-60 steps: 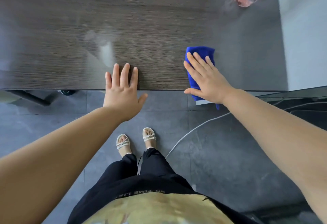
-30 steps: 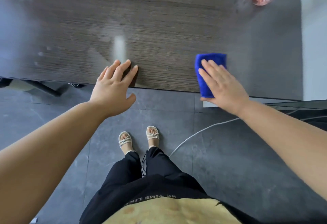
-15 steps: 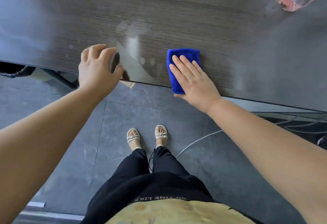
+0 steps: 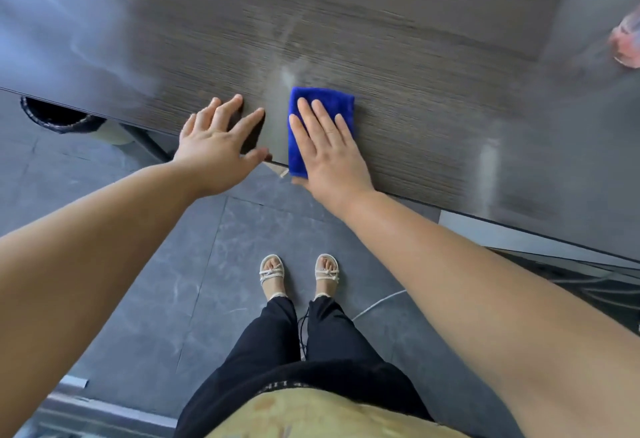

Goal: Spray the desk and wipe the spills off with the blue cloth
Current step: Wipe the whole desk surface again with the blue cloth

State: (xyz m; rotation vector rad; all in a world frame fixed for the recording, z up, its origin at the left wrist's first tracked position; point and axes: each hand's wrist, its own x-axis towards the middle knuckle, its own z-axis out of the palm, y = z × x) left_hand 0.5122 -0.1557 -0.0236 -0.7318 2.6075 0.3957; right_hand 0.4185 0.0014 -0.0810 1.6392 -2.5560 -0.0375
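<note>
Both hands lie flat with straight fingers at the counter (image 4: 398, 57) near edge: the right hand (image 4: 329, 147) presses the blue cloth (image 4: 332, 102), the left hand (image 4: 218, 140) rests just beside it.

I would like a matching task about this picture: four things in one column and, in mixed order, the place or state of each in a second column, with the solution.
Column one
1. left hand
2. right hand
3. blue cloth
4. pink bottle

Column two
a. blurred, on the desk at the far right edge of the view
b. flat, with straight fingers, on top of the cloth
c. at the desk's near edge, partly under a palm
d. fingers spread on bare wood, left of the cloth

Pairs: 1-d, 2-b, 3-c, 4-a
</note>
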